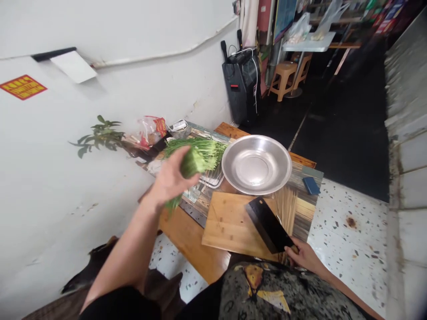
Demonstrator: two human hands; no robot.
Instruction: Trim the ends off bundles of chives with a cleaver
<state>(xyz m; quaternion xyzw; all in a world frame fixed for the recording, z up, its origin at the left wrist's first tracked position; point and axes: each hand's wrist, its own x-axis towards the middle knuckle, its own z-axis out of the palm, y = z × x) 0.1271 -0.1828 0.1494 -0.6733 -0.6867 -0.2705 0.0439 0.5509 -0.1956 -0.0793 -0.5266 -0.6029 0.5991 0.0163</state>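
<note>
My left hand (168, 175) is wrapped round a bunch of chives (192, 162), raised in front of the tray, its pale cut ends facing right. More long green chives (211, 149) lie on a white tray (213, 181) behind that hand. In my right hand (302, 255) is the handle of a black cleaver (268, 224). Its blade lies over the right part of a wooden cutting board (230, 222). Just beyond the board stands a wide metal basin (256, 162) with nothing in it.
Thin wooden skewers (287, 204) lie beside the board, and a small blue box (311, 186) sits at the table's right edge. Plastic bags (150, 131) and a leafy plant (102, 135) are at the left by the wall. A bench (190, 242) runs along the near left side.
</note>
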